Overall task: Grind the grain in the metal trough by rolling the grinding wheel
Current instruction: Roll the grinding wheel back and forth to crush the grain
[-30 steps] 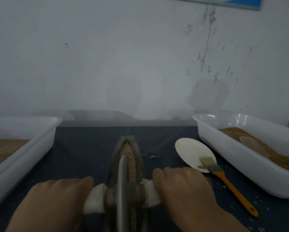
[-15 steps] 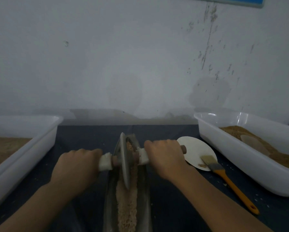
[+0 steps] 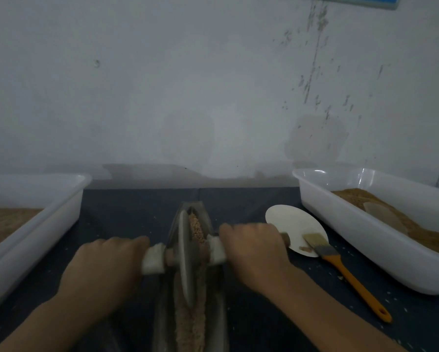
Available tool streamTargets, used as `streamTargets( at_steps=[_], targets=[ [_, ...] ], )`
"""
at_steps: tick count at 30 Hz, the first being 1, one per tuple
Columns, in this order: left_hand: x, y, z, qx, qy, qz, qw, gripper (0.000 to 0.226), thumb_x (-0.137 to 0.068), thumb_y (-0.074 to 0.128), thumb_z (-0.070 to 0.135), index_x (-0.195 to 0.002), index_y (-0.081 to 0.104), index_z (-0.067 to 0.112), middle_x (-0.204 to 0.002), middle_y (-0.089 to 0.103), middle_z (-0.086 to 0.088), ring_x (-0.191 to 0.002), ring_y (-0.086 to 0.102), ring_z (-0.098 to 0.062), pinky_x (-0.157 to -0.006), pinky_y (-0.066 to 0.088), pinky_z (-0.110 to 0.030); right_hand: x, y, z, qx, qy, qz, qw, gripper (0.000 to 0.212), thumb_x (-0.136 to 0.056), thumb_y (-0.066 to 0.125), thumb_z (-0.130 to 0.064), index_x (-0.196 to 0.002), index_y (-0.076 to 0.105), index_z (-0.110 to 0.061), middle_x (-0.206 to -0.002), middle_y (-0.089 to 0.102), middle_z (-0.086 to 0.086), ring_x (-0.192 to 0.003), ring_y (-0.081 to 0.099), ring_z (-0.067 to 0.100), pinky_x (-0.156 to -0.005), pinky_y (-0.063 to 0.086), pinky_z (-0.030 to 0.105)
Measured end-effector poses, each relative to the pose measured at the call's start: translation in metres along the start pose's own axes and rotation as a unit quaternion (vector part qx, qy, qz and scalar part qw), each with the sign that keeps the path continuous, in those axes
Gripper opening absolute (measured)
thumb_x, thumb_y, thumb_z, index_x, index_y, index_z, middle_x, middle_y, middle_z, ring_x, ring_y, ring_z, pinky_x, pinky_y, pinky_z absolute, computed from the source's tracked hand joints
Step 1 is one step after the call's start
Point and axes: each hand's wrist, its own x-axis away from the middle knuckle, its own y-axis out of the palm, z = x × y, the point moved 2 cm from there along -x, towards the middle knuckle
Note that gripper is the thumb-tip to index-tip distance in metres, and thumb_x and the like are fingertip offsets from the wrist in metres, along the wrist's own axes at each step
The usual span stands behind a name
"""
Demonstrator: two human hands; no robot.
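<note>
A long boat-shaped metal trough (image 3: 219, 323) lies lengthwise on the dark table, with a strip of tan grain (image 3: 195, 228) along its groove. The grey grinding wheel (image 3: 185, 255) stands on edge in the far half of the trough. Its axle handle is wrapped in white cloth on both sides. My left hand (image 3: 104, 268) grips the left handle and my right hand (image 3: 254, 246) grips the right one, whose wooden end pokes out past my fingers.
A white tub (image 3: 30, 224) with brown grain sits at the left. Another white tub (image 3: 381, 250) with brown meal and a pale scoop sits at the right. A round white plate (image 3: 289, 222) and an orange-handled brush (image 3: 340, 265) lie between trough and right tub.
From a second ago the wheel and both hands rolled away from me to the far part of the trough; in the last half second they came slightly back toward me.
</note>
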Motion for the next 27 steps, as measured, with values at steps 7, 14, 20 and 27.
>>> streamTargets(
  at_steps=[7, 14, 20, 27],
  targets=[
    [-0.019, -0.003, 0.001, 0.017, 0.007, -0.003, 1.000, 0.036, -0.066, 0.069, 0.044, -0.069, 0.035, 0.034, -0.059, 0.052, 0.008, -0.055, 0.058, -0.015, -0.047, 0.024, -0.027, -0.017, 0.013, 0.007, -0.006, 0.024, -0.014, 1.000, 0.024, -0.079, 0.067, -0.027, -0.093, 0.048, -0.021, -0.083, 0.063, -0.001, -0.069, 0.059, 0.022, -0.051, 0.025, 0.029],
    [0.029, -0.037, 0.011, 0.028, -0.006, -0.087, 0.996, 0.023, -0.075, 0.043, 0.070, -0.078, 0.031, 0.051, -0.069, 0.040, 0.011, -0.084, 0.055, 0.000, -0.063, 0.030, -0.025, 0.044, -0.027, -0.015, -0.012, -0.019, 0.020, 1.000, 0.032, -0.045, 0.079, -0.030, -0.062, 0.053, -0.025, -0.046, 0.049, -0.003, -0.036, 0.046, 0.014, -0.036, 0.030, 0.026],
    [0.015, -0.032, 0.011, -0.014, -0.011, -0.102, 0.995, 0.026, -0.077, 0.046, 0.064, -0.076, 0.031, 0.043, -0.074, 0.046, 0.011, -0.083, 0.056, -0.003, -0.060, 0.028, -0.027, 0.029, -0.018, -0.011, -0.027, 0.003, -0.006, 1.000, 0.025, -0.060, 0.076, -0.025, -0.073, 0.055, -0.021, -0.060, 0.058, -0.002, -0.047, 0.055, 0.018, -0.045, 0.035, 0.028],
    [-0.028, 0.000, 0.001, 0.036, -0.027, -0.050, 0.998, 0.019, -0.079, 0.052, 0.050, -0.078, 0.038, 0.037, -0.067, 0.042, 0.011, -0.062, 0.047, -0.008, -0.054, 0.030, -0.026, -0.030, 0.007, 0.004, -0.024, 0.013, -0.023, 0.999, 0.021, -0.082, 0.064, -0.025, -0.094, 0.048, -0.018, -0.085, 0.063, 0.001, -0.066, 0.055, 0.022, -0.056, 0.030, 0.031]
  ],
)
